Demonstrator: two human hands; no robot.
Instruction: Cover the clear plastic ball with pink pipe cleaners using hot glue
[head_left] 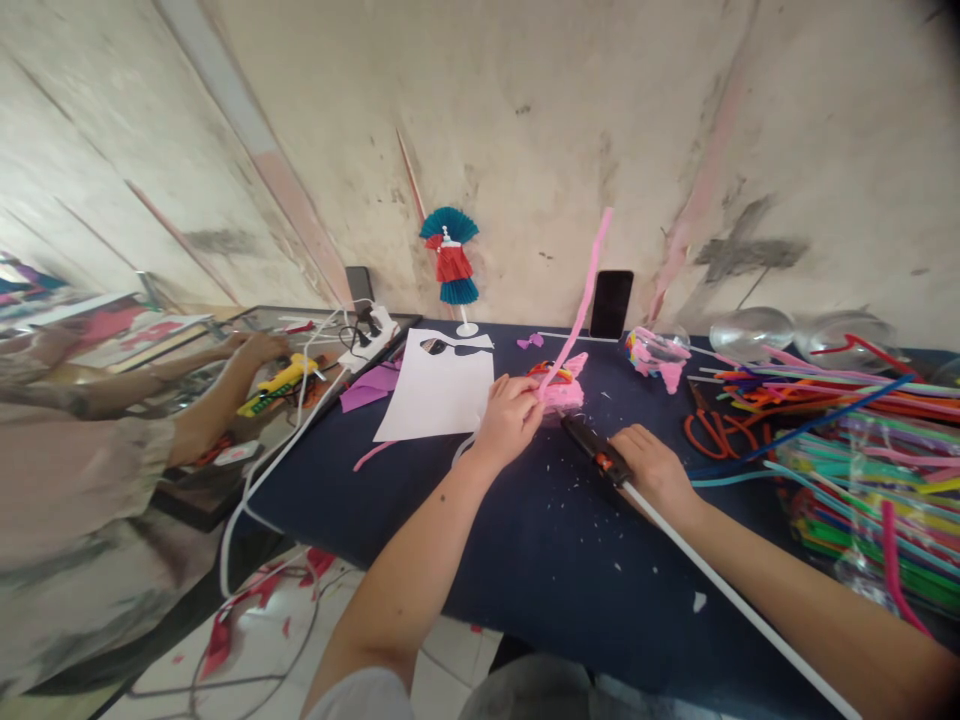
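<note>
Dark-blue tabletop [525,560], stained wall behind: near its middle the grip of our left hand [510,415] pinches the pink pipe cleaner [581,300] onto the pink bundle [564,395], our right hand [652,465] wraps the glue gun [592,447]; we judge joining underway, next needs steady aim.

A dark blue table [555,560] bears white paper [439,390], pipe cleaners [862,420], glue gun [596,450].

A white paper sheet [439,390] lies near a fan-skirted doll [452,262].
</note>
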